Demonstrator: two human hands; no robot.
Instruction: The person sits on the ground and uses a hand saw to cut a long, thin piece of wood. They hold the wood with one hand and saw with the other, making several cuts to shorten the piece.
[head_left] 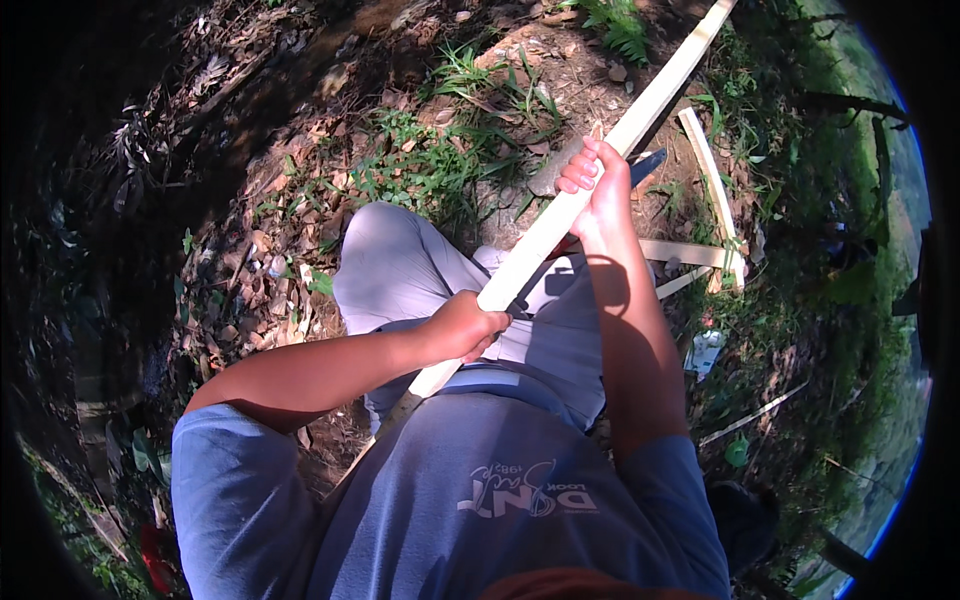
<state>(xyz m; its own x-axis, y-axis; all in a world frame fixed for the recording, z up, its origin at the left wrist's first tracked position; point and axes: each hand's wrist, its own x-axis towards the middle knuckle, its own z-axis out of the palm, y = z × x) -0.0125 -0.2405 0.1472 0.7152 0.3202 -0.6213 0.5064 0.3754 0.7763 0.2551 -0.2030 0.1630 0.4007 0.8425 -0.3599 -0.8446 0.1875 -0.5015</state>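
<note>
A long, pale split strip of bamboo or wood (540, 243) runs slantwise across my lap, from beside my left hip up to the far right. My left hand (462, 328) is closed around its lower part, just in front of my waist. Farther up, my right hand (603, 192) wraps its fingers over the same strip. A dark, flat blade-like piece (649, 165) shows just right of my right hand; its other end is hidden, and whether the hand grips it too cannot be made out.
Several cut pale strips (712, 178) lie on the ground to the right. A light-coloured packet or sheet (704, 352) and a small green object (737, 452) lie nearer me. Dry leaves, grass (400, 165) and soil surround my bent legs. Something red (157, 560) is at lower left.
</note>
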